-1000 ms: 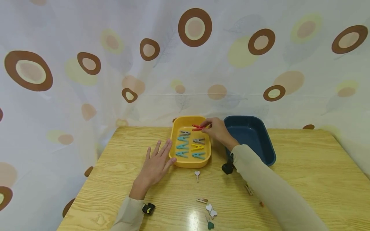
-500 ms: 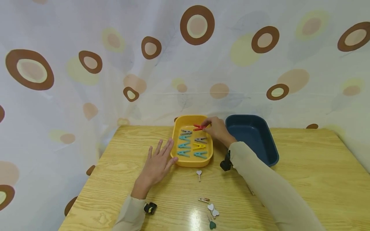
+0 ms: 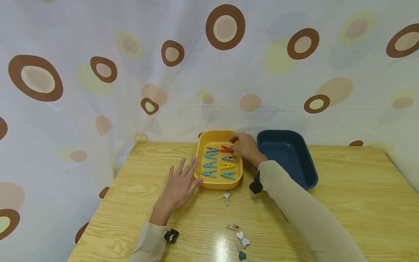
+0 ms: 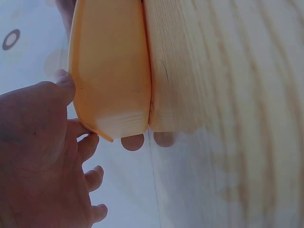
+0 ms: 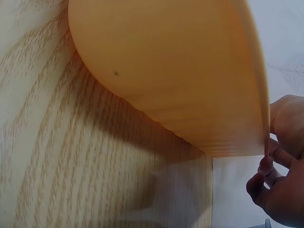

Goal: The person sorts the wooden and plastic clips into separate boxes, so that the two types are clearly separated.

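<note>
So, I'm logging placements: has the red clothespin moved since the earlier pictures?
Yes. The red clothespin has shifted down the head view, closer to the grey clothespin below it.

I see the right hand (image 5: pixel 287 192) at the rim of the yellow tray (image 5: pixel 166 61); wooden table (image 5: pixel 42 156) beneath, white cloth (image 5: pixel 232 185) on the far side.

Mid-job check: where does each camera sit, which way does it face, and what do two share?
Head: worn on the head, facing forward and down at the table, yellow tray and blue tray; left hand, right hand and sleeves show.
Left wrist: on that wrist, facing the yellow tray's left outer wall and the cloth beyond; left hand shows.
Right wrist: on that wrist, facing the tray's right outer wall, same cloth beyond; part of the right hand shows.
Shared: both wrist views show the yellow tray, from opposite sides.
</note>
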Demonstrator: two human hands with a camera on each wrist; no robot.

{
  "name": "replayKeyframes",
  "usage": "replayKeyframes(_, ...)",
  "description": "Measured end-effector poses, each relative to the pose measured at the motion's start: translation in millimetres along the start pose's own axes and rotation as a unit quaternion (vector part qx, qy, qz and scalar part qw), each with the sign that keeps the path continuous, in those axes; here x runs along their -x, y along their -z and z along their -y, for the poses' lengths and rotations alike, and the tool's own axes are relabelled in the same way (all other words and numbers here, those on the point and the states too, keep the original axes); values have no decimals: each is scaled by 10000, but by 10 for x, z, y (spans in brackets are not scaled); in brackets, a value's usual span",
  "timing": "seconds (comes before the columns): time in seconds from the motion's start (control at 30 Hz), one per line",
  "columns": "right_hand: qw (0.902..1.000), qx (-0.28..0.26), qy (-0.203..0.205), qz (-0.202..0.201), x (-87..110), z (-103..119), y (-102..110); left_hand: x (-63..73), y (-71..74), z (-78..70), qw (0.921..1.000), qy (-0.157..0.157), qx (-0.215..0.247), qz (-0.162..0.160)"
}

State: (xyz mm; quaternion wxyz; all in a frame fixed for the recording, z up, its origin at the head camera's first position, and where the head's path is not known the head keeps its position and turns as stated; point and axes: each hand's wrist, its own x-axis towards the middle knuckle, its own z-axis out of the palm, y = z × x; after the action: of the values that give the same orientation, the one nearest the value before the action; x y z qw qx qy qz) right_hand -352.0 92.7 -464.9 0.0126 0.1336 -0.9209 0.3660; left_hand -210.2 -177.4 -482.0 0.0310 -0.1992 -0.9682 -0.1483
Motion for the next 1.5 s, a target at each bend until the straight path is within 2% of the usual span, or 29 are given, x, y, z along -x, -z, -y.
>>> replayKeyframes(0.3,9996,88,162,234,80,-49,96,4,-24,-61,10000,7,7,48)
replayKeyframes(0.67,9961,-33,780,407,280,13,321,-8,17,-69,9999,9,-49,122)
replayKeyframes(0.83,9950,-159,885,445,445,56,414,-8,24,-50,9998,19,-91,147)
replayKeyframes(1.1,9932,-338,1089,218,789,21,603,-22,9,-6,9999,-4,67,78)
replayKeyframes(1.37,9929,-88,1184,-13,1108,-35,720,11,40,-12,9992,-52,395,87)
replayKeyframes(1.5,9931,15,1158,-196,1275,-76,765,33,60,-76,9980,-180,602,-103)
